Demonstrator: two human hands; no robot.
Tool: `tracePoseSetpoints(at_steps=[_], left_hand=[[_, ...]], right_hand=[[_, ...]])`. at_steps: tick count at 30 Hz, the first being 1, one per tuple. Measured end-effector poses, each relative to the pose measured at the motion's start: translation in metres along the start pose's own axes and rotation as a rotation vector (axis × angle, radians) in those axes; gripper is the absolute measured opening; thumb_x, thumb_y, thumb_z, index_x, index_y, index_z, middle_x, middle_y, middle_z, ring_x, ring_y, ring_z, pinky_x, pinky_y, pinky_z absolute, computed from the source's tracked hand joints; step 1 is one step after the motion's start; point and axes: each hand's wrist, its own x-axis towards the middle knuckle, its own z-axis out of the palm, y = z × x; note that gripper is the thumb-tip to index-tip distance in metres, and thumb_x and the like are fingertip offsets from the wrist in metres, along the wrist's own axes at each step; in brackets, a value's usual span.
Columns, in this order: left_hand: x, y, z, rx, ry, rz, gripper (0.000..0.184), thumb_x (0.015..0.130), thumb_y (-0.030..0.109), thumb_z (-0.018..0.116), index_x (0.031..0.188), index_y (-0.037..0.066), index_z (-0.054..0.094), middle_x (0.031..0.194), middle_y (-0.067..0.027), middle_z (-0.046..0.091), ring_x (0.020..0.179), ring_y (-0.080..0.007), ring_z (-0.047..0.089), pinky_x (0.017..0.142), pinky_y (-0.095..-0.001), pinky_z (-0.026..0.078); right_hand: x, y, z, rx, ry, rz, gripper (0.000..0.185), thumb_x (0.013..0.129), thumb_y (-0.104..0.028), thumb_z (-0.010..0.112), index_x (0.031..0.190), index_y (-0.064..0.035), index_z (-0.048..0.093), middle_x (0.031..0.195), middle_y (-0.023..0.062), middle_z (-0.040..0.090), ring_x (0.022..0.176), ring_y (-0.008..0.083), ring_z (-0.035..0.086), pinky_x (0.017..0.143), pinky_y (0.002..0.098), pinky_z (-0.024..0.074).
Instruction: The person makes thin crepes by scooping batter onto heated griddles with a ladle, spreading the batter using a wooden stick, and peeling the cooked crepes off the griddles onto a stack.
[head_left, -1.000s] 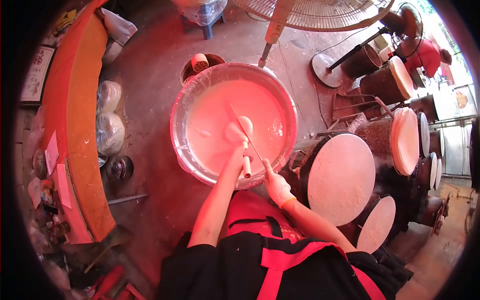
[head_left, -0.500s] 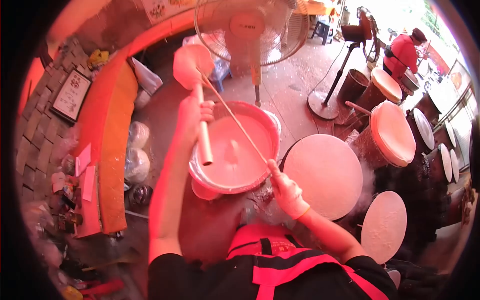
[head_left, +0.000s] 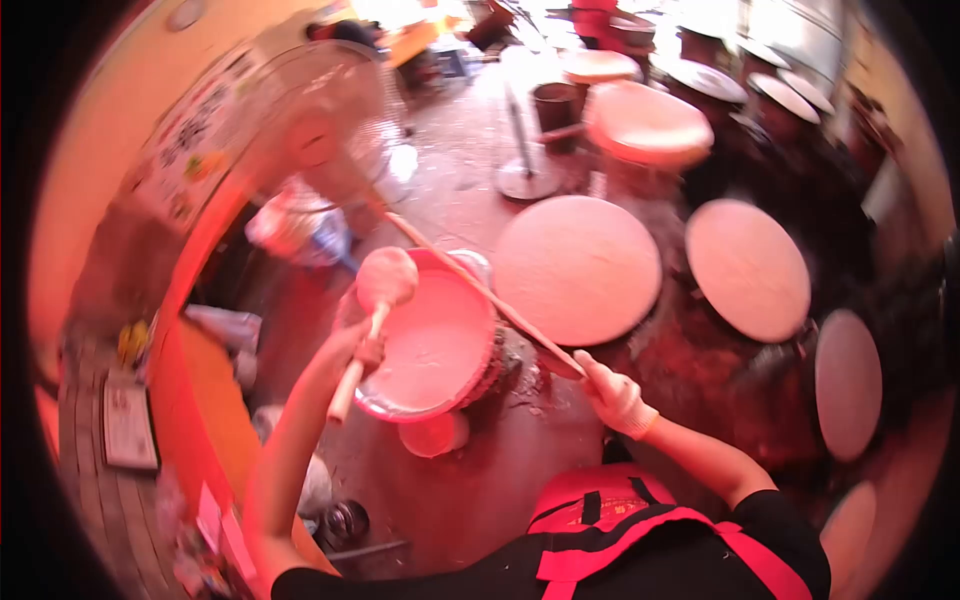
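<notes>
My left hand (head_left: pixel 362 345) is closed around the pale handle of a ladle (head_left: pixel 388 275). The ladle's round bowl points up and away, over the far left rim of a wide basin (head_left: pixel 402 413). Thick, pale, batter-like liquid (head_left: pixel 440 340) lies in the basin. On the right, my gloved right hand (head_left: pixel 615 398) grips the near end of a long thin wooden stick (head_left: pixel 462 272), which slants up to the left across the basin's far side. Beyond that hand sits a large round griddle (head_left: pixel 578 270) with a pale, flat surface.
More round griddles stand to the right, one tilted-looking disc (head_left: pixel 748 270) and another (head_left: pixel 848 385). A padded-looking round top (head_left: pixel 648 125) is farther back. A standing fan (head_left: pixel 320 135) is at the far left, above an orange counter edge (head_left: pixel 205 400). A person in red (head_left: pixel 594 22) is at the back.
My view has swung to the right, so the basin and fan sit farther left. The ladle has come lower and nearer to me. Both hands keep their holds.
</notes>
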Motion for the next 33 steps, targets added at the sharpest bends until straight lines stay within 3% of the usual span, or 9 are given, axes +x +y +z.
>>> tracePoseSetpoints(at_steps=[5,11,14,19,22,25,29,31,33], left_hand=[[0.027,-0.103,0.102,0.312,-0.047,-0.403,0.017,0.099,0.014,0.044,0.107,-0.002,0.044,0.072,0.0011,0.039,0.049,-0.0017,0.034,0.036,-0.0136,0.028],[0.076,-0.244,0.313,0.982,-0.392,-0.718,0.026,0.091,0.003,0.049,0.116,-0.004,0.048,0.069,0.0026,0.043,0.048,-0.0048,0.040,0.038,-0.0177,0.031],[0.074,-0.349,0.436,1.634,-0.800,-0.159,0.012,0.090,0.010,0.056,0.097,0.001,0.055,0.072,-0.0013,0.050,0.053,-0.0094,0.047,0.044,-0.0250,0.040],[0.057,-0.506,0.562,2.122,-1.278,0.767,0.031,0.081,0.006,0.064,0.109,-0.001,0.053,0.081,-0.0072,0.059,0.061,-0.0109,0.056,0.049,-0.0257,0.046],[0.092,-0.589,0.602,2.067,-1.422,1.019,0.031,0.070,0.008,0.069,0.096,-0.001,0.056,0.082,-0.0181,0.065,0.075,-0.0320,0.065,0.067,-0.0398,0.050],[0.106,-0.645,0.614,2.075,-1.345,0.795,0.029,0.071,0.005,0.068,0.096,-0.001,0.055,0.080,-0.0133,0.064,0.061,-0.0207,0.063,0.057,-0.0334,0.050],[0.173,-0.719,0.594,1.758,-1.222,0.500,0.031,0.073,0.000,0.066,0.098,-0.003,0.048,0.072,-0.0104,0.058,0.051,-0.0147,0.056,0.040,-0.0279,0.044],[0.195,-0.755,0.578,1.613,-1.086,0.364,0.029,0.073,0.000,0.065,0.095,-0.003,0.048,0.069,-0.0099,0.057,0.049,-0.0140,0.056,0.037,-0.0267,0.042],[0.231,-0.783,0.568,1.619,-1.050,0.549,0.025,0.073,0.001,0.063,0.093,-0.002,0.049,0.067,-0.0118,0.058,0.053,-0.0204,0.059,0.044,-0.0340,0.046]], right_hand=[[-0.195,-0.019,-0.068,-0.090,0.316,0.274,0.056,0.087,0.002,0.052,0.141,-0.0034,0.041,0.084,0.0159,0.063,0.071,0.0304,0.065,0.067,0.0366,0.0535],[-0.327,-0.079,-0.166,-0.082,0.630,0.677,0.038,0.099,-0.020,0.050,0.132,-0.0011,0.049,0.072,0.0087,0.057,0.063,0.0214,0.059,0.064,0.0328,0.0496],[-0.347,-0.090,-0.245,-0.302,0.692,0.664,0.040,0.097,-0.021,0.051,0.133,-0.0038,0.048,0.091,0.0177,0.065,0.078,0.0348,0.065,0.068,0.0409,0.0522],[-0.362,-0.111,-0.350,-0.941,0.791,0.745,0.048,0.095,-0.014,0.054,0.142,-0.0195,0.045,0.076,0.0105,0.056,0.065,0.0250,0.061,0.059,0.0351,0.0493],[-0.415,-0.079,-0.388,-0.407,1.030,0.891,0.048,0.097,-0.019,0.053,0.144,-0.0255,0.042,0.070,0.0022,0.049,0.055,0.0128,0.050,0.049,0.0288,0.0429],[-0.452,-0.078,-0.397,0.552,1.249,1.057,0.048,0.100,-0.024,0.051,0.146,-0.0298,0.040,0.068,-0.0052,0.041,0.048,0.0029,0.036,0.041,0.0219,0.0332],[-0.478,-0.041,-0.340,0.862,1.607,0.928,0.047,0.099,-0.031,0.054,0.144,-0.0277,0.042,0.067,-0.0085,0.037,0.041,0.0010,0.025,0.037,0.0173,0.0226],[-0.488,-0.010,-0.311,0.776,1.651,0.948,0.048,0.098,-0.030,0.054,0.145,-0.0225,0.042,0.070,-0.0054,0.049,0.047,0.0067,0.044,0.043,0.0235,0.0385],[-0.499,0.049,-0.273,-0.161,1.578,0.969,0.050,0.097,-0.029,0.054,0.145,-0.0209,0.040,0.111,0.0092,0.065,0.101,0.0268,0.062,0.085,0.0409,0.0470]])
